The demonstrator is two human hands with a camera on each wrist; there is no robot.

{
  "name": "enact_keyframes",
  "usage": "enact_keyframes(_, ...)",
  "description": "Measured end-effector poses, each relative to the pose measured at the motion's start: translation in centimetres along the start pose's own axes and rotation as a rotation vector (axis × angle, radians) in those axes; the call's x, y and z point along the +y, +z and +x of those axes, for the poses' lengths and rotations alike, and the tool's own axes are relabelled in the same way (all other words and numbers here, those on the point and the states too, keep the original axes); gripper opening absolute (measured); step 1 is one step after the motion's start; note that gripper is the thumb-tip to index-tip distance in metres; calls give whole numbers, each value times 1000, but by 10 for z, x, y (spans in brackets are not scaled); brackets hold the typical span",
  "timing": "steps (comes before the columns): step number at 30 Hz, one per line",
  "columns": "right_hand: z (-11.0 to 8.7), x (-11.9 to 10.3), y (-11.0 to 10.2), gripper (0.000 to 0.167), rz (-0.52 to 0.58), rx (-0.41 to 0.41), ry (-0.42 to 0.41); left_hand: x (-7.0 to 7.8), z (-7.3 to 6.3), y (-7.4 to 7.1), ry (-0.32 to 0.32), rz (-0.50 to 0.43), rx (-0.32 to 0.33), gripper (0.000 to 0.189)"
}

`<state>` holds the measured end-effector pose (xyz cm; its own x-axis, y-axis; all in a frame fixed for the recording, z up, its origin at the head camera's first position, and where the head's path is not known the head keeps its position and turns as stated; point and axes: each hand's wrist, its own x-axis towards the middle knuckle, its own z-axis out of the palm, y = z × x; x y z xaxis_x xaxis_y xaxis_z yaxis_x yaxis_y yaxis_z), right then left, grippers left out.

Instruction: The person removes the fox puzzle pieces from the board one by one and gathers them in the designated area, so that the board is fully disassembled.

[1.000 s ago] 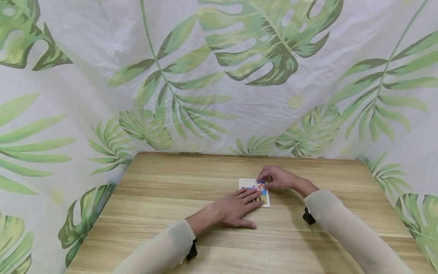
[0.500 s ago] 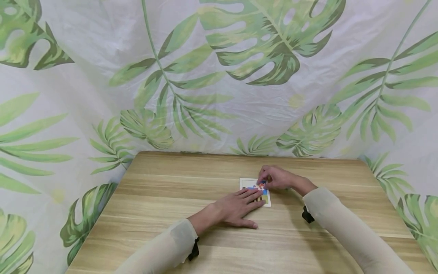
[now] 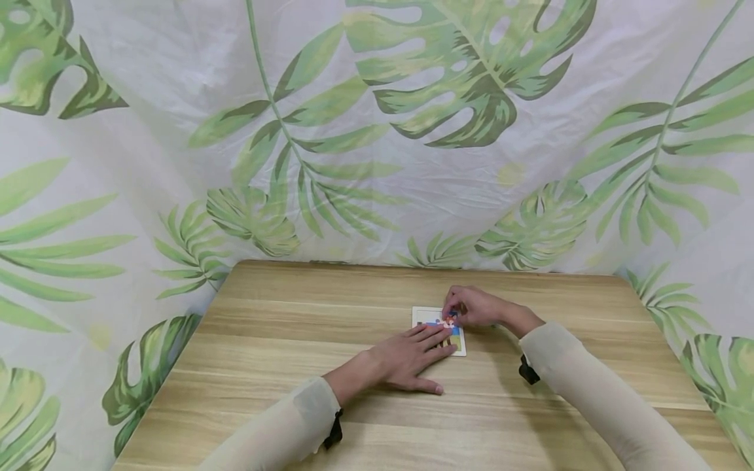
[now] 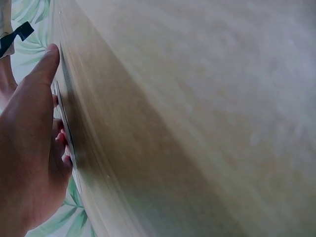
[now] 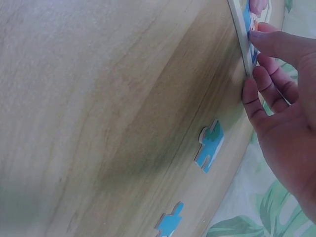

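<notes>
Lying flat on the bench [image 3: 283, 327], the jigsaw puzzle [image 3: 430, 315] is near the middle from side to side, and we see a white rim around its bright picture. Hardly anything has changed in the last half second: both hands are in almost the same spots. We think that means the work is still busy at the far right corner and not done there. The left hand [image 3: 406, 358] rests on the puzzle, its fingers straight and a little spread, so part of the picture is covered. The right hand [image 3: 478, 306] has bent fingers at that corner, with thumb and fingertip close together. We cannot tell if they pinch a loose bit or just press. From the right wrist we spot two blue jigsaw pieces [image 5: 211, 145] lying on the bench, apart from the puzzle; the head view does not clearly show them. Behind everything hangs a leafy cloth [image 3: 330, 131].
</notes>
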<state>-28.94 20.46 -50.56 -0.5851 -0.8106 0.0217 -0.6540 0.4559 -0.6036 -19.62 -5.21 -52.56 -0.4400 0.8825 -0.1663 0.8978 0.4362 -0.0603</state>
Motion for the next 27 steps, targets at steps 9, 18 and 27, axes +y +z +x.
enact_keyframes(9,0,-3,0,22,6,14,29,1,0,0,-1,-3,-3,86)
enact_keyframes(18,-3,-2,3,30,34,68,71,1,1,0,-6,-1,-6,87)
enact_keyframes(27,-6,3,7,32,64,124,120,1,1,1,-4,17,1,87)
